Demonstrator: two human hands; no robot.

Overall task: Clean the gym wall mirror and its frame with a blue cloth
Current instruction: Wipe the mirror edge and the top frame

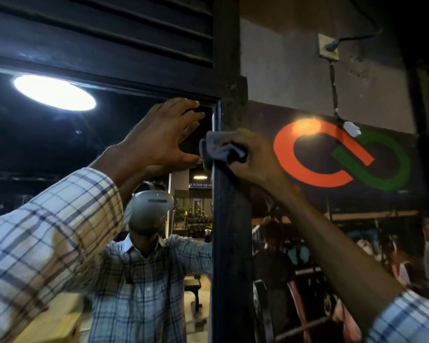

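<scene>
At frame centre, the right hand (253, 157) bunches the soft, light blue cloth (221, 149) against the frame (230, 219); the left hand (164, 137) rests open on the mirror (60, 149).

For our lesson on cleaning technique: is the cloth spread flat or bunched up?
Bunched up. The cloth is wadded in the right hand, pressed against the mirror's dark frame, with folds bulging between the fingers.

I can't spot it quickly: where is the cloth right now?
The cloth is bunched in the right hand, pressed on the frame at the mirror's right edge, beside the left hand.
</scene>
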